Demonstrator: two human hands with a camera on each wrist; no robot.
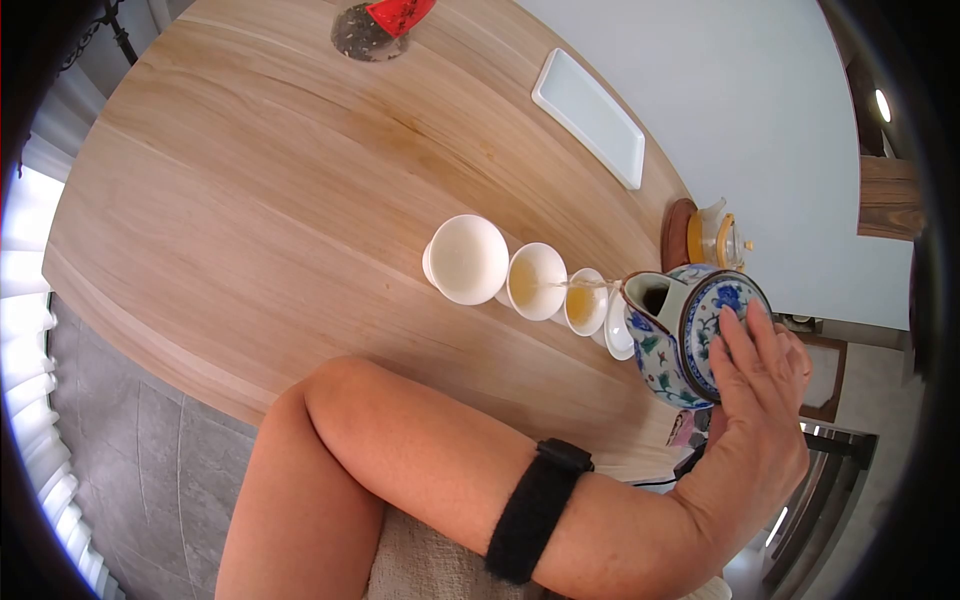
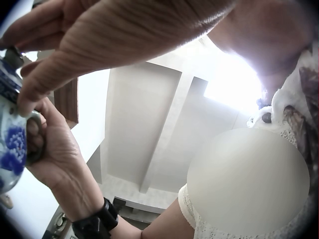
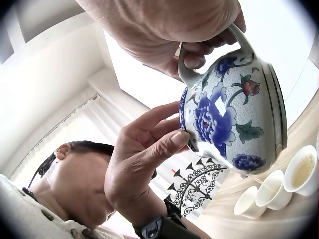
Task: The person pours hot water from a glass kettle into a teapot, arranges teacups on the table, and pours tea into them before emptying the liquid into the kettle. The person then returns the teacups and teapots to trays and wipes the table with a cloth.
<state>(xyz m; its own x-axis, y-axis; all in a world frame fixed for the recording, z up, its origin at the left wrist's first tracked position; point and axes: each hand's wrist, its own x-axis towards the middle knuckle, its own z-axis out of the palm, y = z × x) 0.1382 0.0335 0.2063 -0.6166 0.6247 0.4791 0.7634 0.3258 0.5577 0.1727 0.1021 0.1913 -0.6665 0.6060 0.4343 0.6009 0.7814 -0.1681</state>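
My right hand grips the handle of a white teapot painted with blue flowers and green leaves, holding it tilted. My left hand rests on its round lid, fingers extended across it and thumb near the lid's edge. A thin stream of pale liquid runs from the spout into a white cup. This cup stands in a row with several others: a wider-looking cup, one with yellowish tea, and another partly hidden by the teapot. In the head view the right hand is mostly hidden.
The cups stand on a light wooden table. Toward its far edge lie a white rectangular tray and a glass teapot on a round brown stand. A clear bag with a red label lies at the far left.
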